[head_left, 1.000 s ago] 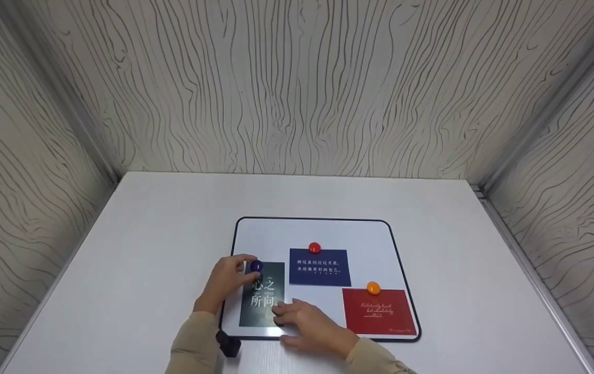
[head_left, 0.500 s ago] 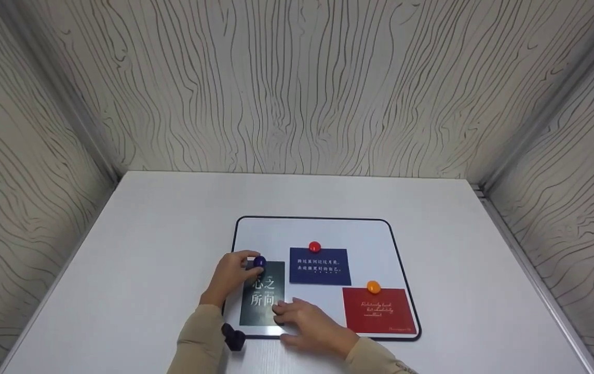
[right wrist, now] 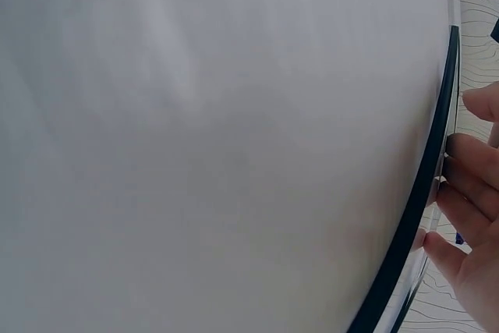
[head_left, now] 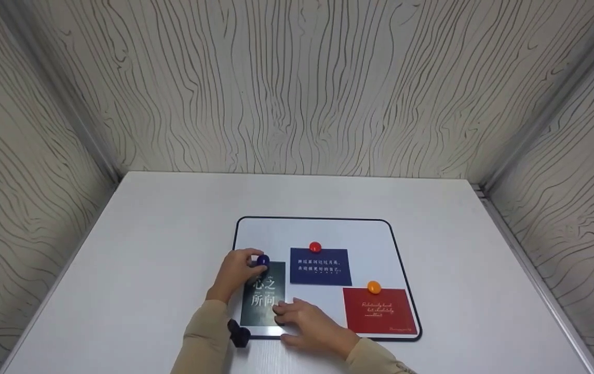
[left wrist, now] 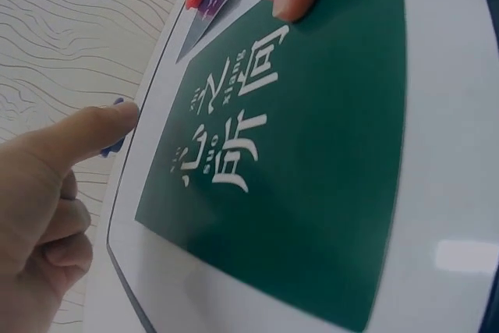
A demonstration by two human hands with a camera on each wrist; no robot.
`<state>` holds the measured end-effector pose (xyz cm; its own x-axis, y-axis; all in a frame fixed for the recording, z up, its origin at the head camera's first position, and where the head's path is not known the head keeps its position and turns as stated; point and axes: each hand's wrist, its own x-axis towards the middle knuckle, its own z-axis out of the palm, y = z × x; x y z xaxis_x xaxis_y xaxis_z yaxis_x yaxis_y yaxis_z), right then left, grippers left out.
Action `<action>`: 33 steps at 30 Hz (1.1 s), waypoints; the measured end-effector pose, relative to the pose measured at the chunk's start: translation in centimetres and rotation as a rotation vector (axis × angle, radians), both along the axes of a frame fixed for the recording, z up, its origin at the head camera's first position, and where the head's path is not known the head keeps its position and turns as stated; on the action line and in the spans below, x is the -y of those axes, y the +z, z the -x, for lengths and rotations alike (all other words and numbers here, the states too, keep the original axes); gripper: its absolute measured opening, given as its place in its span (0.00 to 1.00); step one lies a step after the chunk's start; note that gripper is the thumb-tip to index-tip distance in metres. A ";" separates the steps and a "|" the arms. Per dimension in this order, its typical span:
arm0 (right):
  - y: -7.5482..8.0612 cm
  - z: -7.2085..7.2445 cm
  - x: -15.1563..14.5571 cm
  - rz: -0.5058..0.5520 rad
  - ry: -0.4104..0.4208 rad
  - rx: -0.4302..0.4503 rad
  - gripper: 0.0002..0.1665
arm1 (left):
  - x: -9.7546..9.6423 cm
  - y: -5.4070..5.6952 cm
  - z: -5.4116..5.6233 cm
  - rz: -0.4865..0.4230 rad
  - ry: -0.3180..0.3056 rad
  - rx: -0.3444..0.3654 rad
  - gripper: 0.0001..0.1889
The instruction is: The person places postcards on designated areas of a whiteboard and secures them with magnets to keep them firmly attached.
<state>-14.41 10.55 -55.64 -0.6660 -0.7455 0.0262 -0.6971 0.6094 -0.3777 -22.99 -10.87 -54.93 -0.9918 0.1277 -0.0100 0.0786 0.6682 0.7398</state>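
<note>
A dark green card with white characters lies upright on the left part of a black-framed whiteboard. My left hand pinches a dark blue round magnet between thumb and fingers, over the card's top edge. In the left wrist view the thumb covers most of the magnet, which stands off the board's surface. My right hand rests its fingertips on the card's lower right edge, fingers loosely bent. The right wrist view shows these fingers beyond the board's black rim.
A navy card under a red magnet lies at the board's centre. To the right, a red card has an orange magnet at its top edge. A black device sits at the left wrist.
My left hand has shifted slightly right and up with the blue magnet, from the card's upper left corner toward the middle of its top edge. The right hand has stayed put.
</note>
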 end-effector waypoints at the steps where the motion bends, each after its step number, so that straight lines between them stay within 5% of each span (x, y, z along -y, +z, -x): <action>1: 0.1 0.0 0.0 -0.002 -0.004 0.010 0.22 | -0.1 0.0 0.1 0.004 0.001 0.002 0.17; 12: 0.1 0.1 0.0 0.017 -0.025 0.080 0.22 | -0.6 0.2 0.8 0.019 0.033 0.041 0.17; 33: -0.1 -0.1 -0.2 0.055 0.013 -0.017 0.20 | -0.8 -0.6 1.4 0.067 0.029 0.050 0.17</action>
